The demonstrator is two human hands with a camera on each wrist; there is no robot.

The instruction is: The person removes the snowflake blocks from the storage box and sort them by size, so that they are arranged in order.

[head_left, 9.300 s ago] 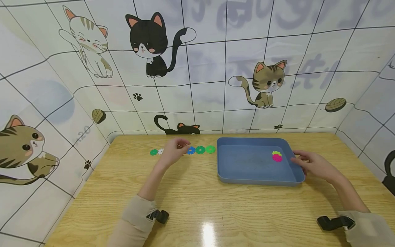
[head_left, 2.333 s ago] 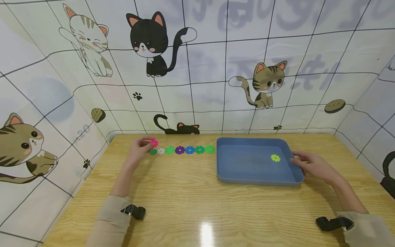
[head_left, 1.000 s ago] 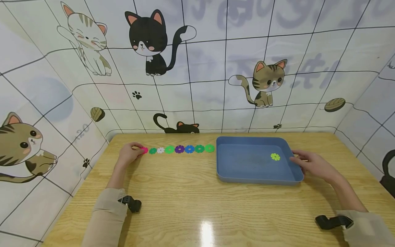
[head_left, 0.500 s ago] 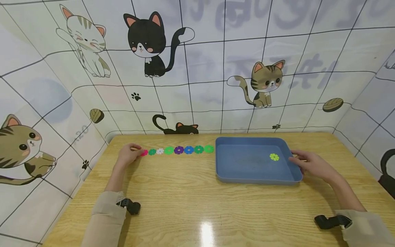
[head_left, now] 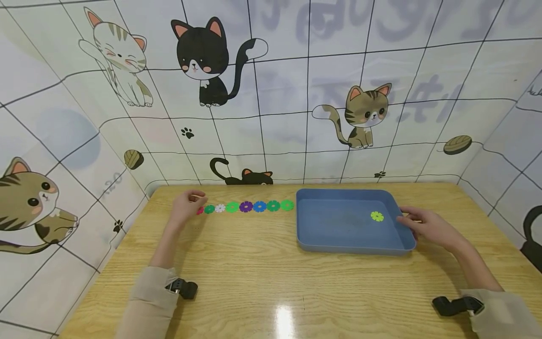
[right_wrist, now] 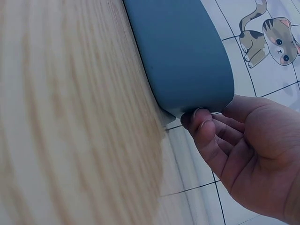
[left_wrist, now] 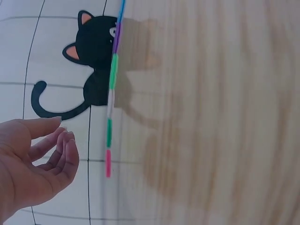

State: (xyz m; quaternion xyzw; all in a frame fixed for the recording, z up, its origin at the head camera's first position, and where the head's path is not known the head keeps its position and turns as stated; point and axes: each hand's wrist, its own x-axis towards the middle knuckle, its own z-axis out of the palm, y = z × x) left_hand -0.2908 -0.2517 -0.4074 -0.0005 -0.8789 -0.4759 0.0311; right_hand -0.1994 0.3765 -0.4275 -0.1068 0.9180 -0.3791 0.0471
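Observation:
Snowflake-shaped plastic discs lie flat in a row along the back of the table. From the left, they run from a small pink disc (head_left: 200, 211) through a green disc (head_left: 209, 209) and a white disc (head_left: 220, 208) to a bright green disc (head_left: 287, 205) beside the blue tray (head_left: 338, 228). My left hand (head_left: 186, 207) hovers above the pink disc, partly covering it in the head view; its fingers are loosely bent and hold nothing. My right hand (head_left: 432, 227) grips the tray's right wall, thumb over the rim, fingertips outside. One yellow-green disc (head_left: 377, 216) rests inside the tray.
A wooden table (head_left: 254, 282) stands against a wall covering (head_left: 283, 132) with printed cats. Between the ends of the row are a light green disc (head_left: 232, 207), a purple disc (head_left: 246, 206), a blue disc (head_left: 259, 206) and another green disc (head_left: 273, 205).
The pink disc went from the tray to the row's left end in my left hand. That hand has now let go and risen slightly right. My right hand stays at the tray.

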